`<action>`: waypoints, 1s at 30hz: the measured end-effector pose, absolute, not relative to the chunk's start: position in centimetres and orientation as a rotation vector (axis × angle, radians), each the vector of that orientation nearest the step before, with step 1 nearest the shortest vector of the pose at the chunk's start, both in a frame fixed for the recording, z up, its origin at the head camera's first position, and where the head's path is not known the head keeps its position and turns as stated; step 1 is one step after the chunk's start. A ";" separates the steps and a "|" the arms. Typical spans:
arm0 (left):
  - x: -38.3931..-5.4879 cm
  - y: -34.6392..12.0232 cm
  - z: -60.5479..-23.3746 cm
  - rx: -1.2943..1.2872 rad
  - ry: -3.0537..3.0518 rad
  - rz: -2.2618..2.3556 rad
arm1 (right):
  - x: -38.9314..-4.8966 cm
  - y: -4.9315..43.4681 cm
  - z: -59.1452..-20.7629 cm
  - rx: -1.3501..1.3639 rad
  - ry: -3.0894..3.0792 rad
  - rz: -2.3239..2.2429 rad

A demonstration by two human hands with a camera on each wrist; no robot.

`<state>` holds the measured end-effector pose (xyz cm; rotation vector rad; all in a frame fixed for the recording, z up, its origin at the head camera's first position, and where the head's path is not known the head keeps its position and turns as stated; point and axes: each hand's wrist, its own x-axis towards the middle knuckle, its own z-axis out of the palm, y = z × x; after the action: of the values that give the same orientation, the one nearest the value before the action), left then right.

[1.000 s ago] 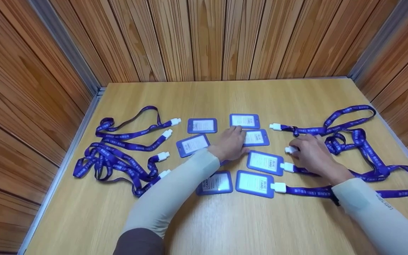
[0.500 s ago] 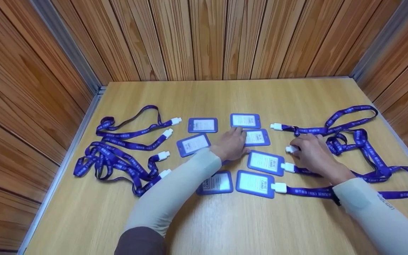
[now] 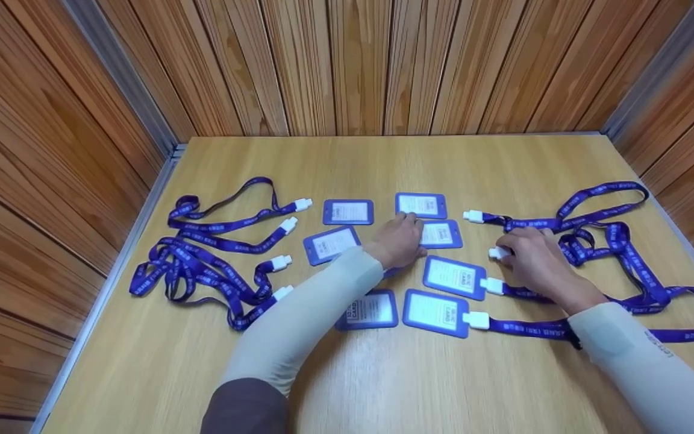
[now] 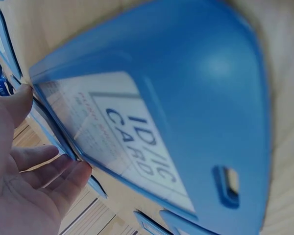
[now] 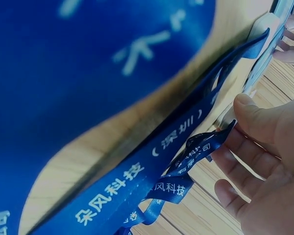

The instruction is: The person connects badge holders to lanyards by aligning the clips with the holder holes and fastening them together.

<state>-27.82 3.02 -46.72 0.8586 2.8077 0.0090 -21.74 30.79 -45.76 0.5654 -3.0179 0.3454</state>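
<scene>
My left hand [image 3: 394,241] lies over the middle of the table and grips the left end of a blue badge holder [image 3: 443,234]. In the left wrist view its thumb [image 4: 20,100] and fingers are at that holder's edges, while another holder [image 4: 210,98] with ID/IC CARD print fills the foreground. My right hand [image 3: 537,256] pinches the white clip [image 3: 496,254] of a blue lanyard between thumb and fingers. A short gap separates this clip from the slotted end of the gripped holder. The lanyard's strap [image 5: 203,152] trails beside the right fingers.
Two holders, the lower one [image 3: 436,313] and one above it [image 3: 455,278], are joined to lanyard clips. Another loose lanyard clip [image 3: 473,216] lies at the upper right. Several lanyards [image 3: 202,271] lie on the left, near other holders [image 3: 348,212]. Wooden walls [image 3: 359,66] surround the table.
Both hands keep almost the same place and grip. The head view has shifted slightly, so everything sits a little further right.
</scene>
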 end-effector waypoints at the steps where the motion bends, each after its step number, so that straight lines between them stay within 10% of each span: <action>1: -27.8 3.0 -46.7 0.857 2.809 0.009 | -21.7 30.8 -45.7 0.564 -3.024 0.349; 30: -28.3 3.3 -46.9 0.924 2.843 -0.092 | -22.8 30.5 -45.4 0.518 -3.082 0.356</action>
<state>-28.34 3.28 -46.87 0.9240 2.8425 -0.0919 -22.81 30.47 -45.41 0.5176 -3.0821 0.3564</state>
